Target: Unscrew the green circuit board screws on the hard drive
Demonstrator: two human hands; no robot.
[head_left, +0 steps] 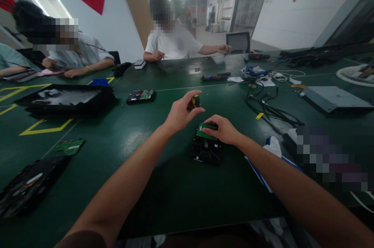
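Note:
My left hand (182,112) grips a short screwdriver (196,101) with a black and yellow handle. Its thin shaft points down toward the far left corner of a hard drive (206,150), though I cannot tell whether the tip touches. The drive lies on the green table in front of me, its green circuit board (201,131) at the far end. Resting on that board, my right hand (223,129) holds the drive with bent fingers at its far right side.
Another hard drive (140,96) lies farther back, left of centre. At left are a black tray (67,100), a loose circuit board (70,146) and a dismantled drive (29,185). Cables (269,109) and a grey metal box (336,99) lie right. Across the table sits a person (175,41).

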